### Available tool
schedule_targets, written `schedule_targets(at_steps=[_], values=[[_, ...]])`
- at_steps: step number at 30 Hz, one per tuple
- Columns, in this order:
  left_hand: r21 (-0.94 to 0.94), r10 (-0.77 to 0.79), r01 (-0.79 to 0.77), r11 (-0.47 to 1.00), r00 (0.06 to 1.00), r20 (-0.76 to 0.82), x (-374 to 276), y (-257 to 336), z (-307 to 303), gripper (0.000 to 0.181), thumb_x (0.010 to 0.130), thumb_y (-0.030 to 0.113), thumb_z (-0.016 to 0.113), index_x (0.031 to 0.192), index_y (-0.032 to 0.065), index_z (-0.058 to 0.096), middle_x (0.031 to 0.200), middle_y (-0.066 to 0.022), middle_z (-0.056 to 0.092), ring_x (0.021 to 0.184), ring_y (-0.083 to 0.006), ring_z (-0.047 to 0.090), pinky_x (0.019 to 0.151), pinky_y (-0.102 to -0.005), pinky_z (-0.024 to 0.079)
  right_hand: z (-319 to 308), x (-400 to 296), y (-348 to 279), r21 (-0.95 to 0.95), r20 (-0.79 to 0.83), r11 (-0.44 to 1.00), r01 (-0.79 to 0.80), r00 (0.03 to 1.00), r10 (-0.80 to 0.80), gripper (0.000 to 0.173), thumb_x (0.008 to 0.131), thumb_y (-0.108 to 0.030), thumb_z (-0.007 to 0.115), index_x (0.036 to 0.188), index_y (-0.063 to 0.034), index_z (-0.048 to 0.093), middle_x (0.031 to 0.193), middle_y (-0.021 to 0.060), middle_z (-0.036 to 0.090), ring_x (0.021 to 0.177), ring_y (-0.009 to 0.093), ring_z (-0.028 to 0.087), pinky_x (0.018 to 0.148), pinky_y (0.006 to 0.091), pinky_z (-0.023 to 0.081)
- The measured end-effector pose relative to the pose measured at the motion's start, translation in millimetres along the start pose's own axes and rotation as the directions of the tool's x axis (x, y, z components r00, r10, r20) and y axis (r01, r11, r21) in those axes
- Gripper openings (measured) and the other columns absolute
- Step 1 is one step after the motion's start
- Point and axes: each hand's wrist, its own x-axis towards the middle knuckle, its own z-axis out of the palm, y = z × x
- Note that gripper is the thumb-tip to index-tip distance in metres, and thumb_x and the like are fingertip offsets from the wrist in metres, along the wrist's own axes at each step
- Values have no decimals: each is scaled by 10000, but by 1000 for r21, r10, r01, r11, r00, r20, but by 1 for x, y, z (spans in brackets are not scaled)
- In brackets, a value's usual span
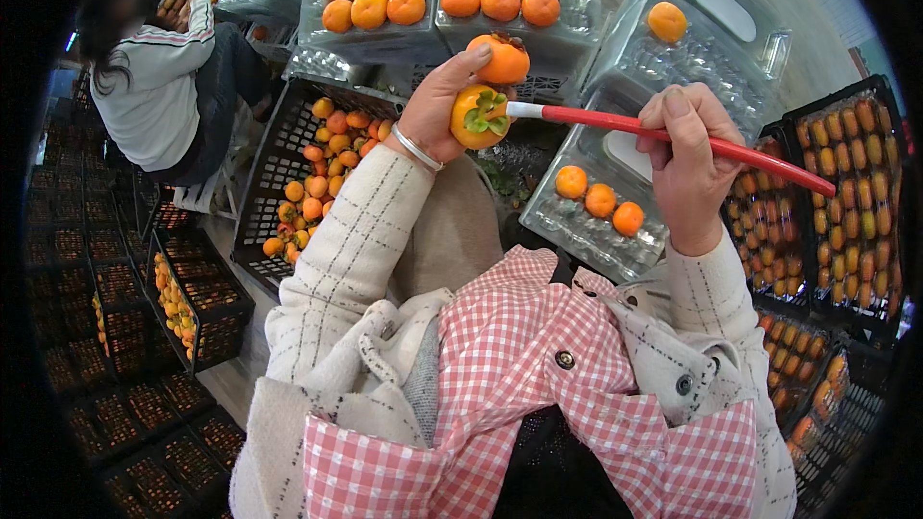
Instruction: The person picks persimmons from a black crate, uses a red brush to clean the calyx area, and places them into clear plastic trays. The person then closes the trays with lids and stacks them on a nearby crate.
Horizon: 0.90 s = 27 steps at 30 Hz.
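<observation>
My left hand [438, 109] holds two orange persimmons, one above the other. The upper persimmon [506, 62] has a dark, dried calyx; the lower persimmon [467, 131] shows green calyx leaves facing right. In my right hand [689, 151] is a slim brush [598, 117] with a red handle and a pale ferrule. Its tan bristles touch the calyx of the lower persimmon. Just left of my right hand, three persimmons [600, 200] sit in the top tray of a stack of clear plastic trays [559, 220].
Further clear tray stacks [368, 47] bear several persimmons at the back; another tray stack [634, 68] holds one. Loose persimmons fill part of a black crate [261, 198] by my left forearm. Black crates [223, 317] line the left, packed persimmon trays [854, 194] the right. A person [162, 90] sits back left.
</observation>
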Motion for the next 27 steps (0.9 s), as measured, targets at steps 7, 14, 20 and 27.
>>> schedule_targets(at_steps=[7, 14, 20, 27], values=[[13, 34, -34, 999, 999, -18, -6, 10, -5, 448, 895, 389, 591, 1184, 54, 518, 1007, -110, 638, 847, -174, 648, 696, -308, 564, 16, 5, 0, -60, -53, 997, -45, 998, 42, 262, 925, -225, 551, 734, -48, 587, 642, -13, 564, 539, 28, 477, 470, 174, 330], [11, 41, -40, 999, 999, -6, -9, 16, -21, 502, 890, 454, 573, 1155, 29, 526, 992, -126, 630, 826, -177, 653, 682, -303, 565, 34, 4, 2, -28, 66, 999, -43, 997, 45, 240, 935, -179, 516, 746, -41, 568, 630, 8, 559, 503, 32, 439, 446, 186, 309], [-193, 76, -93, 977, 993, -95, -25, 40, -58, 502, 912, 442, 526, 1155, 2, 524, 1043, -158, 622, 863, -219, 654, 730, -337, 564, 34, 11, 8, -44, -60, 999, -20, 998, 17, 230, 941, -162, 494, 752, -35, 532, 656, 30, 565, 504, 41, 447, 439, 173, 297], [-200, 142, -240, 950, 901, -409, -32, 70, -150, 353, 878, 260, 574, 1127, 19, 508, 1043, -153, 604, 898, -285, 634, 732, -384, 553, 29, 13, 36, -89, 14, 990, -107, 994, 108, 226, 946, -145, 482, 740, -53, 486, 656, 26, 535, 499, 45, 399, 443, 182, 277]])
